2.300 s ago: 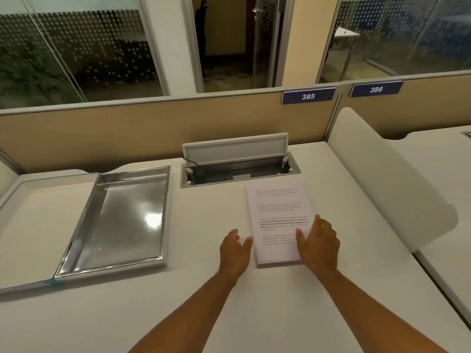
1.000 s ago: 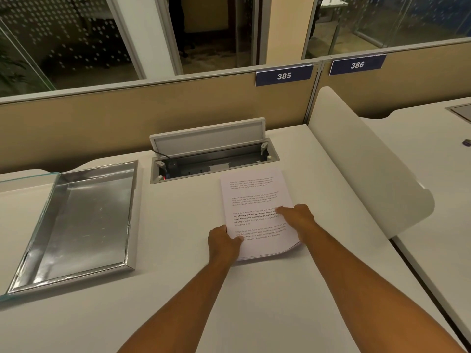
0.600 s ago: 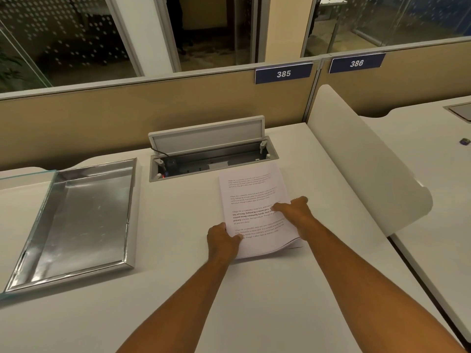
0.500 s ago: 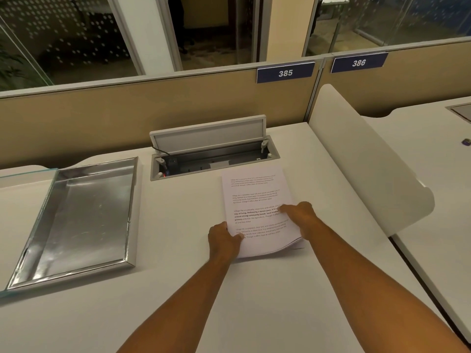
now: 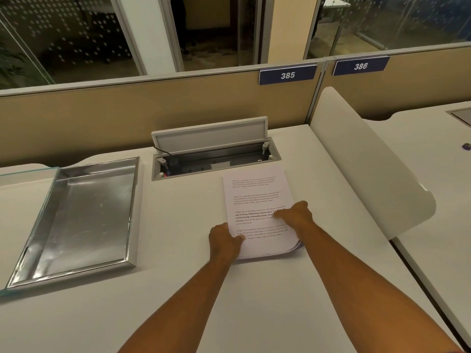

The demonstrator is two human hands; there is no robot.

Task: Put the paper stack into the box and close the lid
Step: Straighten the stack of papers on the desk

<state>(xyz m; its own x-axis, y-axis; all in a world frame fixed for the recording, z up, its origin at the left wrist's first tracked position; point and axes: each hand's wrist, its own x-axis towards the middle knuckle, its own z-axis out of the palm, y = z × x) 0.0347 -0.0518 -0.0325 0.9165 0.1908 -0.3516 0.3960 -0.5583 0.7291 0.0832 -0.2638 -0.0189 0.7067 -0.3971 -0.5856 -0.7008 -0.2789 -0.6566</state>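
2 bare hands are working at the paper stack (image 5: 257, 200), which is lying on the white desk (image 5: 178, 289) just in front of the open cable hatch (image 5: 214, 159). The left hand (image 5: 224, 238) is curling around the stack's near left edge, thumb on top of the printed sheet and fingers tucked out of sight beneath, so it is gripping the paper. The right hand (image 5: 295, 216) is lying palm down on the top page near its right edge, fingers bent and pressing into the lines of text; I cannot tell whether anything is pinched under it. At the near right corner the sheets are bowing upward and fanning slightly, showing several layered edges.

Well apart to the left, the shiny metal box (image 5: 81, 220) is sitting open on the desk, its shallow interior reflecting the overhead light. Its glass lid (image 5: 23, 174) is lying swung out to the left of it, with only the greenish edge and a pale pane showing at the picture's border.

Behind the desk a tan partition (image 5: 127, 118) is carrying 2 blue number plates, 385 (image 5: 288, 75) and 386 (image 5: 360, 66). A rounded white divider panel (image 5: 369, 161) is standing to the right of the paper, separating this desk from the neighbouring one.
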